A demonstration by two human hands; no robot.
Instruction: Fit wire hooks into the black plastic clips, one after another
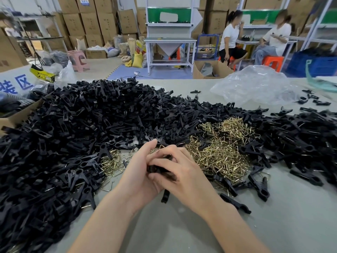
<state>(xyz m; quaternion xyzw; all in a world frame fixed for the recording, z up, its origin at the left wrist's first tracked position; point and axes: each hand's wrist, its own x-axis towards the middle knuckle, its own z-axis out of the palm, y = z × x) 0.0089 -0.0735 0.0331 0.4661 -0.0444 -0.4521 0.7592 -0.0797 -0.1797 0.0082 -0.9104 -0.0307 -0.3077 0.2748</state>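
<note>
black clips [91, 121] and wire hooks [218, 154] crowd the table [273, 225].

The held clip [165, 195] is largely covered by the left hand [137, 173] and right hand [185, 177]; only its 6 o'clock end is exposed. Its fitting state cannot be determined. The clip heap [73, 125] is cut off at 9 o'clock.

Blue characters 装区 stand on a white sheet [18, 73] (lettering on the yellow label [42, 76] too blurred).
</note>
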